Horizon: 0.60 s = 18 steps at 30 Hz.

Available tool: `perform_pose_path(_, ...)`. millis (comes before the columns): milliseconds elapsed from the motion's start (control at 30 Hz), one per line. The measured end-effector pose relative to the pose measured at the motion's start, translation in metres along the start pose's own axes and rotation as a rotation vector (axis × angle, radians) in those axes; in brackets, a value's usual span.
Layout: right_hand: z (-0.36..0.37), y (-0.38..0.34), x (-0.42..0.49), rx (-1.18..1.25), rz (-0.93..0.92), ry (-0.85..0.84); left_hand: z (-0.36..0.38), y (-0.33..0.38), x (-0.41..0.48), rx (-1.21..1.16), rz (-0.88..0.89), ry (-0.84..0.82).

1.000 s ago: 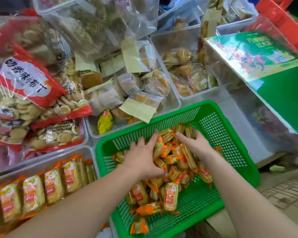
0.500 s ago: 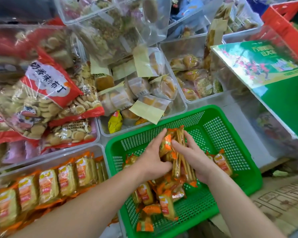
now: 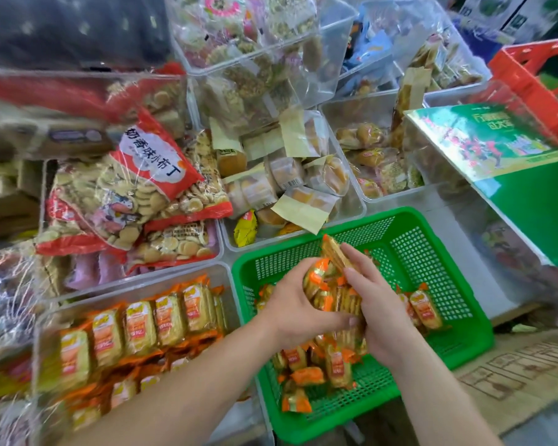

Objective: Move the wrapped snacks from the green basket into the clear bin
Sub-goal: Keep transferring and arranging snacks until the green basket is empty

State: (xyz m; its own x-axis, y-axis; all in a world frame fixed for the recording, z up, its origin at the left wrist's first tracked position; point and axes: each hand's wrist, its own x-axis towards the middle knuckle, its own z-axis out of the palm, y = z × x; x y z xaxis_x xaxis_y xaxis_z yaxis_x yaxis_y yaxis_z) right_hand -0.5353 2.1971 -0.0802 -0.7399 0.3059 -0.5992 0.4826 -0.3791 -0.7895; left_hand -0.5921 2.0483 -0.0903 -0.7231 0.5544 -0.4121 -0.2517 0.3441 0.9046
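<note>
A green mesh basket [image 3: 432, 252] sits at the lower middle with several orange-and-yellow wrapped snacks [image 3: 316, 371] loose on its floor. Above the basket, my left hand [image 3: 295, 310] and my right hand [image 3: 376, 312] press a stack of the same wrapped snacks [image 3: 331, 284] between them, the stack standing on edge and raised off the basket floor. To the left stands the clear bin [image 3: 136, 281], which holds rows of matching snacks [image 3: 139, 326] on edge.
Clear bins of biscuit bags [image 3: 136, 201] and wrapped cakes [image 3: 290, 181] crowd the back. A green box [image 3: 512, 175] leans at the right, with a red crate [image 3: 535, 82] behind it. Cardboard [image 3: 512, 375] lies at the lower right.
Both hands reached into the pile, gathered a stack of snacks between them and lifted it up off the basket floor. The view shifted right, showing more of the clear bin.
</note>
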Motion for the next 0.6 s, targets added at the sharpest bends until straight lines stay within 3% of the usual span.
perform_pose_path(267, 0.025, 0.014, -0.005, 0.082, -0.070, 0.235, 0.001, -0.010, -0.024, 0.155, 0.102, 0.097)
perform_pose_path(467, 0.026, 0.003, -0.012, 0.136, -0.112, 0.206, -0.012, -0.013, -0.027, 0.047, 0.035, 0.129)
perform_pose_path(600, 0.021, 0.009, -0.023, -0.057, -0.157, 0.199, -0.024, -0.015, -0.029, 0.025, 0.024, 0.128)
